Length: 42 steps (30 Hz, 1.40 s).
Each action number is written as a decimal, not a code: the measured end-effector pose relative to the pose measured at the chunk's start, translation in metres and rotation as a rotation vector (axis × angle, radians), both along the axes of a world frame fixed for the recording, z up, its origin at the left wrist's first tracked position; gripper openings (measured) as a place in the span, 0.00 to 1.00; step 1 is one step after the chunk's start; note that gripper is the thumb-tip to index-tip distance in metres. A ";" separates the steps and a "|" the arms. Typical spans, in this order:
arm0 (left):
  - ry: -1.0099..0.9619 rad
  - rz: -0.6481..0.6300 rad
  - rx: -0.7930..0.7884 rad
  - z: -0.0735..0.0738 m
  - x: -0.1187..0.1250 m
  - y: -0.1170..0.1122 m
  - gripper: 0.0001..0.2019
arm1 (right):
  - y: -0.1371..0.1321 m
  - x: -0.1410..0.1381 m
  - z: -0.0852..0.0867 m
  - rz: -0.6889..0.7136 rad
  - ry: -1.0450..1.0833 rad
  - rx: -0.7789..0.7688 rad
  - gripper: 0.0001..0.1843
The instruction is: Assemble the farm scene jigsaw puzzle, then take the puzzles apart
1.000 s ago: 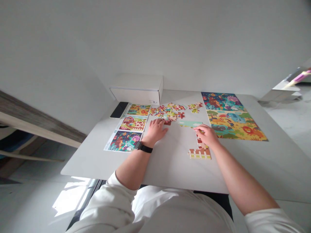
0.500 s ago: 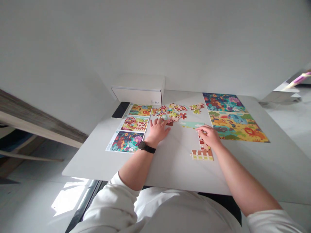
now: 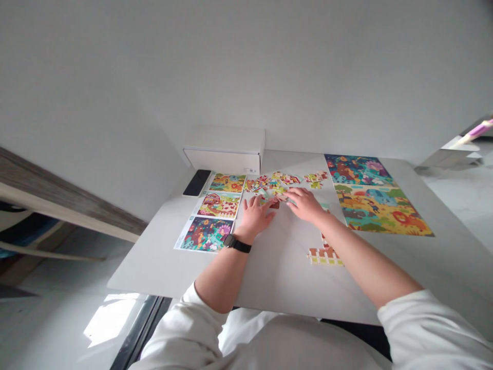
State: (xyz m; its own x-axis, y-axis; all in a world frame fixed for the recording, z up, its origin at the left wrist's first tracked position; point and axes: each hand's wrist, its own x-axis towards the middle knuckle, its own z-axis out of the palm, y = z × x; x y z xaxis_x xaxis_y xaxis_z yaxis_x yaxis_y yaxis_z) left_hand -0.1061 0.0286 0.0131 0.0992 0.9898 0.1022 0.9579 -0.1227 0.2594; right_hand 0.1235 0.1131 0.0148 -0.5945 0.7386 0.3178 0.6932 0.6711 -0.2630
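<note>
My left hand, with a black watch on its wrist, lies flat and open on the white table, its fingertips at the near edge of a heap of loose puzzle pieces. My right hand reaches across to the same heap, fingers stretched over a few pieces, nothing visibly held. A partly joined strip with a fence picture lies nearer me, partly hidden by my right forearm.
A finished colourful puzzle covers the table's right side. Three picture cards lie at the left, a black phone beyond them. A white box stands against the wall.
My right hand left the joined strip and moved left and away to the loose pieces. My left hand stayed put. The view shifted slightly.
</note>
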 end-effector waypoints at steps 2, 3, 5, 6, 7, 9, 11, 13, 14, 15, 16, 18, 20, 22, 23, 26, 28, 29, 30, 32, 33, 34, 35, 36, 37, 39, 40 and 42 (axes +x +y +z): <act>-0.017 -0.010 -0.007 -0.002 -0.001 0.001 0.25 | 0.008 -0.018 -0.003 0.035 -0.066 -0.011 0.22; -0.023 -0.012 -0.012 -0.002 -0.002 0.001 0.25 | 0.011 -0.024 -0.004 0.053 -0.094 -0.015 0.21; -0.032 -0.014 -0.019 -0.004 -0.003 0.001 0.25 | 0.016 -0.027 -0.007 0.075 -0.134 -0.011 0.19; -0.037 -0.018 -0.020 -0.004 -0.003 0.001 0.25 | 0.019 -0.025 -0.008 0.073 -0.143 -0.003 0.18; -0.042 -0.024 -0.017 -0.005 -0.004 0.001 0.25 | 0.022 -0.020 -0.009 0.062 -0.148 0.006 0.18; -0.048 -0.036 -0.002 -0.005 -0.003 0.002 0.25 | 0.028 -0.005 -0.010 0.016 -0.157 0.014 0.18; -0.051 -0.042 0.015 -0.007 -0.002 0.002 0.24 | 0.034 0.013 -0.010 -0.047 -0.186 -0.010 0.19; -0.058 -0.037 0.034 -0.008 -0.002 0.002 0.23 | 0.038 0.029 -0.007 -0.117 -0.232 -0.049 0.20; -0.065 -0.024 0.050 -0.008 -0.003 0.003 0.22 | 0.040 0.036 -0.006 -0.154 -0.256 -0.066 0.20; -0.074 -0.002 0.072 -0.009 -0.004 0.005 0.22 | 0.041 0.041 -0.004 -0.191 -0.278 -0.079 0.20; -0.084 0.031 0.096 -0.009 -0.007 0.007 0.23 | 0.042 0.045 -0.002 -0.226 -0.294 -0.088 0.20; -0.102 0.114 0.133 -0.007 -0.015 0.014 0.24 | 0.044 0.049 0.002 -0.271 -0.311 -0.097 0.20; -0.107 0.169 0.138 -0.005 -0.025 0.024 0.26 | 0.048 0.047 0.005 -0.275 -0.301 -0.095 0.20; -0.092 0.161 0.134 -0.002 -0.035 0.038 0.28 | 0.052 0.037 0.007 -0.239 -0.276 -0.084 0.21; -0.080 0.143 0.134 0.000 -0.039 0.046 0.29 | 0.055 0.030 0.007 -0.214 -0.264 -0.079 0.21; -0.041 0.083 0.101 0.001 -0.047 0.063 0.27 | 0.060 -0.001 0.007 -0.124 -0.238 -0.076 0.21; -0.015 0.053 0.069 0.000 -0.049 0.066 0.24 | 0.062 -0.025 0.006 -0.047 -0.223 -0.086 0.21; -0.005 0.042 0.060 -0.001 -0.050 0.065 0.23 | 0.063 -0.037 0.005 -0.011 -0.212 -0.091 0.21; 0.003 0.032 0.056 -0.001 -0.050 0.061 0.22 | 0.063 -0.049 0.005 0.021 -0.203 -0.093 0.22; 0.013 0.002 0.052 -0.002 -0.051 0.051 0.21 | 0.064 -0.071 0.004 0.068 -0.195 -0.091 0.24; 0.013 -0.019 0.049 -0.002 -0.052 0.044 0.21 | 0.064 -0.081 0.003 0.092 -0.199 -0.088 0.25; 0.011 -0.038 0.045 -0.002 -0.052 0.038 0.22 | 0.065 -0.089 0.002 0.114 -0.208 -0.085 0.26; 0.008 -0.055 0.044 -0.002 -0.053 0.032 0.22 | 0.066 -0.095 0.001 0.137 -0.221 -0.085 0.26; 0.005 -0.063 0.044 -0.002 -0.053 0.026 0.22 | 0.066 -0.099 -0.001 0.158 -0.235 -0.086 0.26; 0.003 -0.060 0.045 -0.001 -0.054 0.021 0.21 | 0.067 -0.101 -0.002 0.170 -0.248 -0.089 0.25; 0.003 -0.033 0.044 0.000 -0.055 0.013 0.21 | 0.069 -0.100 -0.003 0.165 -0.264 -0.088 0.24; 0.005 -0.018 0.043 0.000 -0.056 0.009 0.21 | 0.070 -0.097 -0.002 0.152 -0.271 -0.087 0.24; 0.010 -0.003 0.039 0.001 -0.057 0.003 0.21 | 0.071 -0.087 0.000 0.114 -0.288 -0.084 0.23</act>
State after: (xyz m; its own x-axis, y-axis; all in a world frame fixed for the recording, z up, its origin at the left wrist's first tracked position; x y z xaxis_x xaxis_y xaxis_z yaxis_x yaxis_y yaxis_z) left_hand -0.1633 0.0314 0.0144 0.1030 0.9848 0.1401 0.9601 -0.1353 0.2448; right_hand 0.0364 0.1836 0.0148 -0.7316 0.6786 0.0654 0.6687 0.7330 -0.1250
